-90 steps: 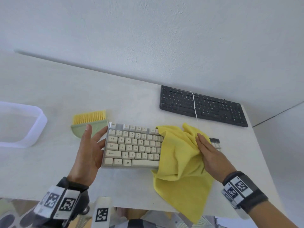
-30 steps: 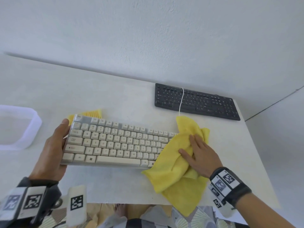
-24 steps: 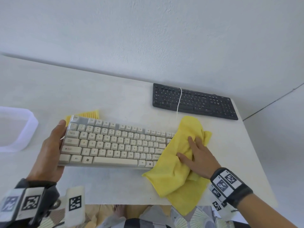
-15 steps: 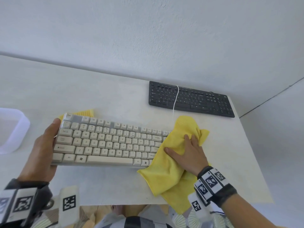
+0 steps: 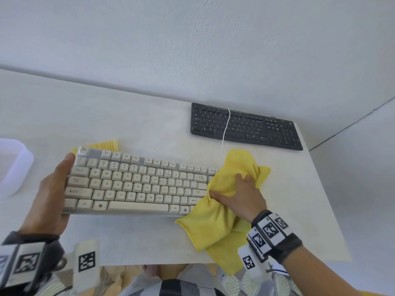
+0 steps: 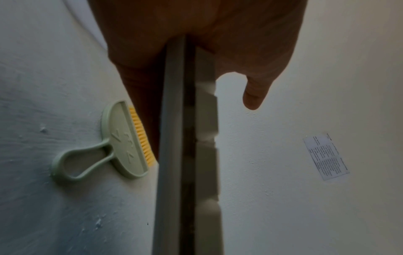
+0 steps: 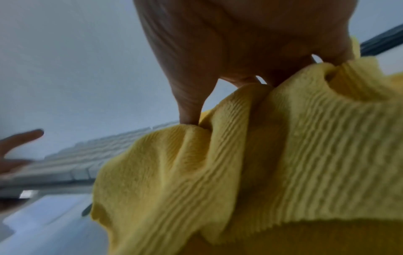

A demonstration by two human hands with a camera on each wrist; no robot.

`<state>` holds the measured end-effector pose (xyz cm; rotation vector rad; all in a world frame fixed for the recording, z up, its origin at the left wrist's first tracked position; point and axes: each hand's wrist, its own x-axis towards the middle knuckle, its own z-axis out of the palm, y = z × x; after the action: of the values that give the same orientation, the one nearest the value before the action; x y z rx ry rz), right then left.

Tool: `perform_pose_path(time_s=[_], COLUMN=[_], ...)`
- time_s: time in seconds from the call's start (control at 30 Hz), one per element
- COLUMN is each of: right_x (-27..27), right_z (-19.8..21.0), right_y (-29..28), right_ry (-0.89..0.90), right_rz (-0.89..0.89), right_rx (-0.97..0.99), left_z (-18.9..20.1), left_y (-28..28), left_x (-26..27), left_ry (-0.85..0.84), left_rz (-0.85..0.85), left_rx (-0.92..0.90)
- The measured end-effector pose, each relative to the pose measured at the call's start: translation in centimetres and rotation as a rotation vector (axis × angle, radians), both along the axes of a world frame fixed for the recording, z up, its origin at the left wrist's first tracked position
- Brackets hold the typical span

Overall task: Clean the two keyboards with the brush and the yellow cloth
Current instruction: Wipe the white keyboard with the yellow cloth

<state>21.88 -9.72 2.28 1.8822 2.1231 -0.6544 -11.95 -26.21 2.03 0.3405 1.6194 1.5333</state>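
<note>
My left hand (image 5: 53, 189) grips the left end of the beige keyboard (image 5: 136, 184) and holds that end raised off the table, thumb on top and fingers underneath. In the left wrist view the keyboard's edge (image 6: 174, 155) runs out from my palm. My right hand (image 5: 241, 195) presses the yellow cloth (image 5: 215, 227) onto the keyboard's right end with fingers spread; the cloth (image 7: 261, 163) bunches under them. The green brush with yellow bristles (image 6: 124, 143) lies on the table behind the keyboard's left end. The black keyboard (image 5: 245, 127) lies at the back right.
A white cable (image 5: 226, 127) crosses the black keyboard towards the cloth. A white tub (image 5: 12, 167) stands at the left edge. The cloth hangs over the table's near edge (image 5: 149, 262). The wall rises just behind the table.
Since three seconds ago my left hand has taken the beige keyboard's left end and lifted it. The right hand with the cloth has moved to the keyboard's right end and keeps rubbing there.
</note>
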Motion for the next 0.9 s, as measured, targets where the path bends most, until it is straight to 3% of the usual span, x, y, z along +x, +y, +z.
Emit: perform_pose_path(time_s=[0.17, 0.43, 0.63, 0.9], right_x=[1.7, 3.2, 2.5, 5.2], right_z=[0.6, 0.1, -1.1, -2.7], right_y=[0.4, 0.5, 0.2, -1.9], right_ry=[0.103, 0.139, 0.060, 0.255], right_rz=[0.009, 0.225, 0.121, 0.392], right_rx=[-0.013, 0.034, 0.027, 0.136], left_z=[-0.2, 0.0, 0.5, 0.5], left_y=[-0.1, -0.1, -0.1, 0.1], left_x=[0.1, 0.2, 0.2, 0.0], left_ry=[-0.021, -0.012, 0.006, -0.006], left_rz=[-0.003, 0.001, -0.012, -0.013], left_rx=[0.025, 0.029, 0.020, -0.012])
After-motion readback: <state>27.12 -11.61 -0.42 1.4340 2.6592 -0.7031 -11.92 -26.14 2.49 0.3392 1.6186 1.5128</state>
